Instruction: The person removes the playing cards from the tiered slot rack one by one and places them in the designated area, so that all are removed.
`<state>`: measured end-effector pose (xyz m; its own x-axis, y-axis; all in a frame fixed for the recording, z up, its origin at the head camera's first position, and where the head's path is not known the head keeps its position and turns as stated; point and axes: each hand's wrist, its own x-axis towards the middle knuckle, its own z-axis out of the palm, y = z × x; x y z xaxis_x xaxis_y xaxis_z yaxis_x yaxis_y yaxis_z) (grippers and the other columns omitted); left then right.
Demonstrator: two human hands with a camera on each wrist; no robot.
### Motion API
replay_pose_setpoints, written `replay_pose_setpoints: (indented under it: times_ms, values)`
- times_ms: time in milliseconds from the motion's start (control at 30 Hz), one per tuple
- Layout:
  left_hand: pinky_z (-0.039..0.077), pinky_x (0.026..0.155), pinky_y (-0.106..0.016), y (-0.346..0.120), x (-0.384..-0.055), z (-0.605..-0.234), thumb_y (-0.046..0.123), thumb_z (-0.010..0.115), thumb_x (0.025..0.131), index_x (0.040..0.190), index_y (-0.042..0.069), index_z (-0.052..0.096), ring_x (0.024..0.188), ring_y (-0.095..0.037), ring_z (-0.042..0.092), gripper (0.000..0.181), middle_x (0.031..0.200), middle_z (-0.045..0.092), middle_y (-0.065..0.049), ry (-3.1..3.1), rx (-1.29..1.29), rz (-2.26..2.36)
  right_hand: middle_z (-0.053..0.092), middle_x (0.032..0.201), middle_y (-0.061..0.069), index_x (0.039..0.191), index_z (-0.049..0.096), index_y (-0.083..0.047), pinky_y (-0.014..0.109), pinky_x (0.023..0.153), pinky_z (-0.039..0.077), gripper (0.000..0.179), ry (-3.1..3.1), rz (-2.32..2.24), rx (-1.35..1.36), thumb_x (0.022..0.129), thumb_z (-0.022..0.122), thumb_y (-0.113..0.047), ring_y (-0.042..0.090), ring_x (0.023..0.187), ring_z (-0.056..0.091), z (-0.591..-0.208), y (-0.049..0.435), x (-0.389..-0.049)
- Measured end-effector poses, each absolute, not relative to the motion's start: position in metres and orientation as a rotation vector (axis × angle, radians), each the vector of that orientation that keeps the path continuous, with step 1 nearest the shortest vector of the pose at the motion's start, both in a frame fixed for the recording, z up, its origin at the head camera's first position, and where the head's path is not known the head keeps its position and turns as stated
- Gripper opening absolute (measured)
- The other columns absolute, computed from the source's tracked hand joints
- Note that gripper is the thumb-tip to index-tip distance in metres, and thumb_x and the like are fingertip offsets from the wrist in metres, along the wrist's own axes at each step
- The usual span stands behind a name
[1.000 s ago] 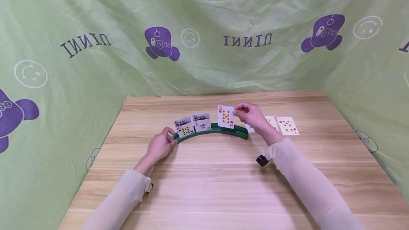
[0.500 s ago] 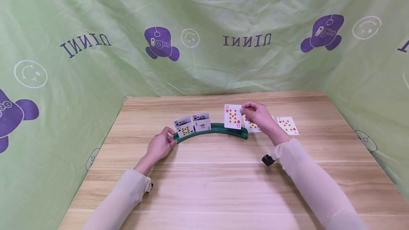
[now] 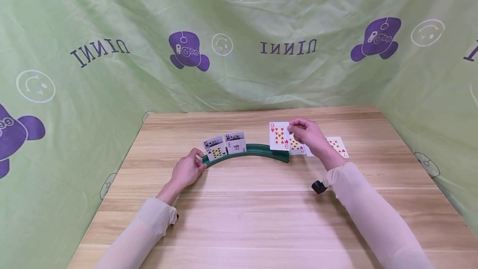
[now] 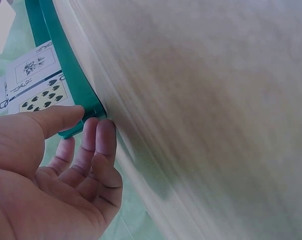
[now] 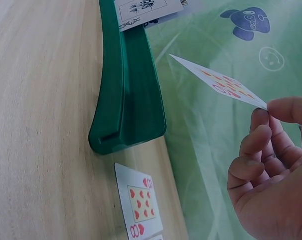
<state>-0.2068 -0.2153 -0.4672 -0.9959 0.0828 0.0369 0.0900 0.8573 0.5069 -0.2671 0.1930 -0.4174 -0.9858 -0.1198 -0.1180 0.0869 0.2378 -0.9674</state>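
Note:
My left hand (image 3: 187,170) grips the left end of a green curved card holder (image 3: 257,149), its thumb on the near side in the left wrist view. At that end stand a ten of spades (image 3: 216,153) and a king (image 3: 213,141) behind it. Beside them a joker (image 3: 236,147) stands before a queen (image 3: 234,136). My right hand (image 3: 311,137) pinches the nine of hearts (image 3: 279,135) by its edge, face toward me. In the right wrist view, that card is raised above the holder's bare right end.
Right of the holder, an eight of hearts (image 3: 297,147) and a seven of hearts (image 3: 339,145) lie face up on the wooden table (image 3: 239,219). Another card between them is mostly hidden by my right hand. Green printed cloth (image 3: 239,82) hangs around the table's back and sides.
My right hand has moved rightward with the nine of hearts, from over the holder's middle to its right end. More of the eight of hearts now shows. My left hand has stayed put.

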Motion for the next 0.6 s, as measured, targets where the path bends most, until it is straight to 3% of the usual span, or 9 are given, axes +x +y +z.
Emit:
replay_pose_setpoints:
  times_ms: [300, 600]
  values:
    - [0.048, 0.073, -0.036, -0.215, -0.207, -0.467, 0.016, 0.074, 0.087, 0.110, 0.012, 0.055, 0.077, -0.017, 0.066, 0.030, 0.088, 0.076, -0.003, -3.013, -0.147, -0.823, 0.059, 0.085, -0.002, 0.123, 0.056, -0.003, 0.023, 0.064, 0.043, 0.030, 2.398, -1.791, -0.029, 0.100, 0.058, -0.021, 0.008, 0.068, 0.049, -0.416, 0.202, -0.265]
    - [0.048, 0.073, -0.036, -0.216, -0.208, -0.468, 0.017, 0.074, 0.087, 0.110, 0.012, 0.055, 0.077, -0.017, 0.066, 0.030, 0.089, 0.076, -0.003, -3.016, -0.146, -0.820, 0.058, 0.085, -0.006, 0.127, 0.054, -0.002, 0.024, 0.066, 0.045, 0.035, 2.421, -1.763, 0.008, 0.100, 0.058, -0.024, 0.007, 0.070, 0.050, -0.415, 0.214, -0.261]
